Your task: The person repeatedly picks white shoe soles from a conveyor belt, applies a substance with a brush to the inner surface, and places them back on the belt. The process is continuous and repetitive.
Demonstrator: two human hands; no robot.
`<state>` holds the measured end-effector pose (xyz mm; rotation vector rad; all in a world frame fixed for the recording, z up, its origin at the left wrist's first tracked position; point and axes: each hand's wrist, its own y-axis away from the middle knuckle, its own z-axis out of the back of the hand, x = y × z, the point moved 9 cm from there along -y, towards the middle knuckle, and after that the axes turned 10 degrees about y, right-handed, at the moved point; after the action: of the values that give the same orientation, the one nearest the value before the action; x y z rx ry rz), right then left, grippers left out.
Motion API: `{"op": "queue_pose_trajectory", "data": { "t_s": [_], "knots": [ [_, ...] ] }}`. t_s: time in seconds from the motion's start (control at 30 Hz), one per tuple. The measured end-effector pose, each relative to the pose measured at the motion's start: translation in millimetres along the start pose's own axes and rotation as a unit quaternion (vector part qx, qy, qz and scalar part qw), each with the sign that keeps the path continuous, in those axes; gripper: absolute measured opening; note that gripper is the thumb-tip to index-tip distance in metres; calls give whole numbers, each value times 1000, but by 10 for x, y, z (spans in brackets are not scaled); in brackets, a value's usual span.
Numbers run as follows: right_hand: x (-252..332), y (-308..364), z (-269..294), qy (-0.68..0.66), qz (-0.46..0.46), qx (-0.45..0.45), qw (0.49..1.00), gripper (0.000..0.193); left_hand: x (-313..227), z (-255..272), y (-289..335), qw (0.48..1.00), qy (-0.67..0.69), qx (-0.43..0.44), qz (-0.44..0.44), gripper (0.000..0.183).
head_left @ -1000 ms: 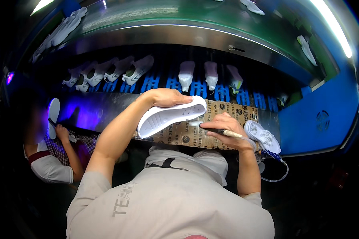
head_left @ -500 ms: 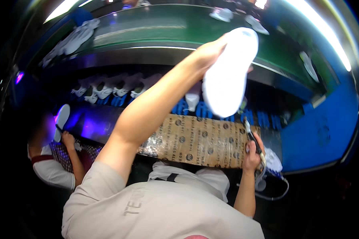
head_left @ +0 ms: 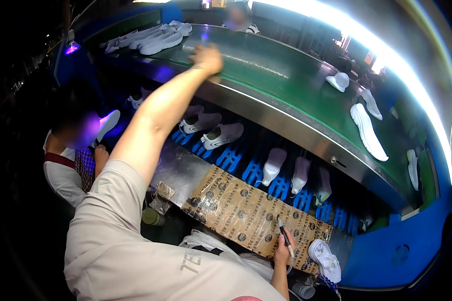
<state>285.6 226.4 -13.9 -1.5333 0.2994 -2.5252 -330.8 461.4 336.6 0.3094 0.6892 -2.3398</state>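
A long, glossy green conveyor belt with a metal front edge [head_left: 286, 93] crosses the upper view, slanting down to the right. A smooth blue machine panel [head_left: 407, 261] stands at the lower right. Nearer the person is a grey metal desk [head_left: 174, 170], largely covered by a brown printed cardboard sheet [head_left: 256, 216]. At the left is a co-worker in a white top with a dark red strap [head_left: 60, 175]. Between belt and desk, pale shoes with white soles [head_left: 223, 135] stand along a row of blue pronged supports [head_left: 278, 187]. A cluster of white moulded shoe soles [head_left: 160, 42] lies on the belt's left part; a separate long white sole [head_left: 369, 133] lies toward its right. A white shoe piece [head_left: 325, 261] rests by the desk's right end.

Of the hands, the left hand [head_left: 208, 59] is over the belt, near the cluster; it is blurred, so I cannot tell whether its fingers are spread or curled. The right hand [head_left: 285, 249] grips a slim black-handled brush [head_left: 286, 236], pale tip upward over the cardboard.
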Motion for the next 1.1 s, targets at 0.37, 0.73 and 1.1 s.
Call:
{"op": "queue_pose_trajectory", "data": {
  "t_s": [0.37,0.73,1.1],
  "knots": [
    [134,-30,-183,43,-2,48,998,29,2852,527,-1412,992,-77,-37,90,71],
    [159,3,-163,43,10,42,998,28,1454,1007,326,943,271,-133,-143,61],
    [-166,-22,-50,-64,-32,-5,997,30,520,-612,3351,344,897,242,135,58]
  ]
}}
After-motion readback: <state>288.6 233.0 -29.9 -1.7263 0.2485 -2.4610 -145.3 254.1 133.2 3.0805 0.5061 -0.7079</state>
